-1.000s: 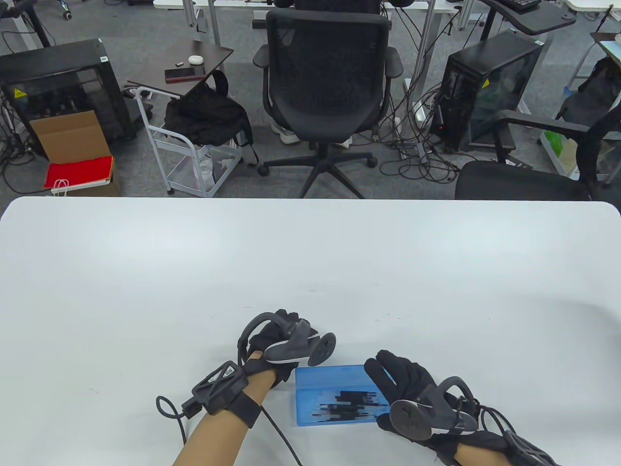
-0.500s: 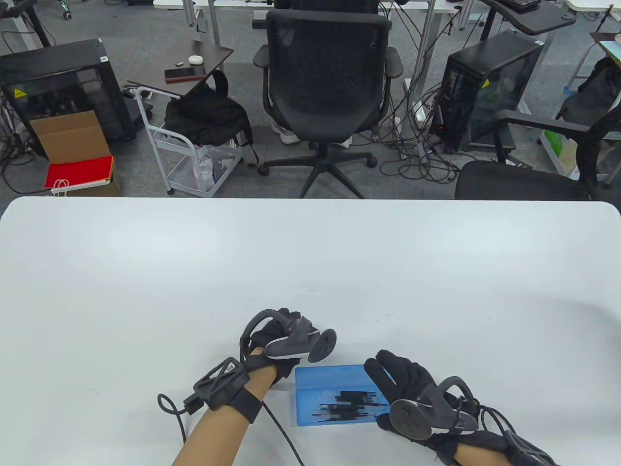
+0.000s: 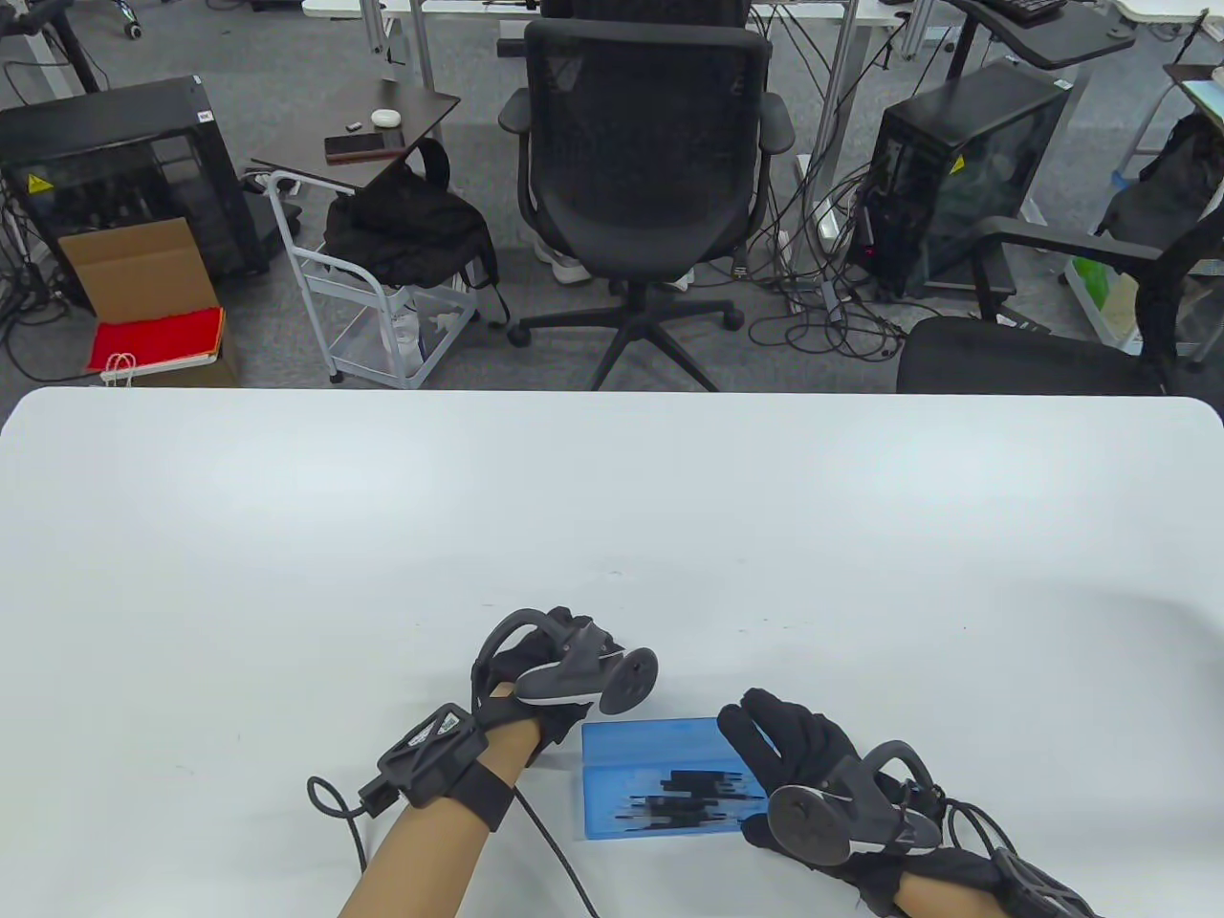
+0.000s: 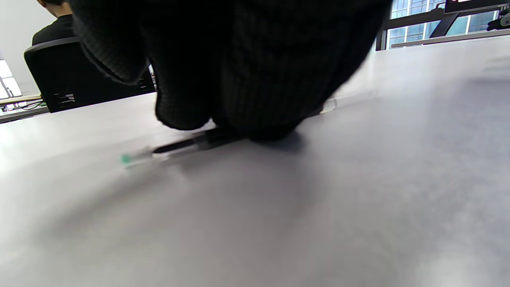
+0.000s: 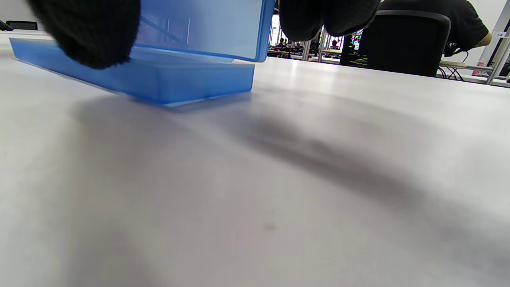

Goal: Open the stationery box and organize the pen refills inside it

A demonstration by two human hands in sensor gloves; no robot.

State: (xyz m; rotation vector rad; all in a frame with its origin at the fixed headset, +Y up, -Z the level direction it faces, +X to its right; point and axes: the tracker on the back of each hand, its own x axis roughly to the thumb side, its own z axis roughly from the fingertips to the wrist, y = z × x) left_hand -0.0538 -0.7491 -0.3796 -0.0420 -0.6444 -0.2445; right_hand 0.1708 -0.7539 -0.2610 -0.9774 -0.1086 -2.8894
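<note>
A translucent blue stationery box point(image 3: 660, 765) lies near the table's front edge, with dark refills showing inside it. My right hand point(image 3: 779, 741) is at the box's right end. In the right wrist view the lid point(image 5: 199, 28) stands raised above the base point(image 5: 167, 81), pinched between my thumb point(image 5: 87, 36) and fingers point(image 5: 326, 16). My left hand point(image 3: 535, 655) is on the table just left of and beyond the box. In the left wrist view its curled fingers point(image 4: 239, 87) close over a thin pen refill point(image 4: 179, 146) with a green tip, which lies flat on the table.
The white table point(image 3: 612, 516) stretches wide beyond the hands. A cable point(image 3: 550, 851) trails from my left wrist toward the front edge. Beyond the far edge stand an office chair point(image 3: 650, 172) and computer cases.
My left hand has shifted very slightly over the refill. The right hand and the box have stayed put.
</note>
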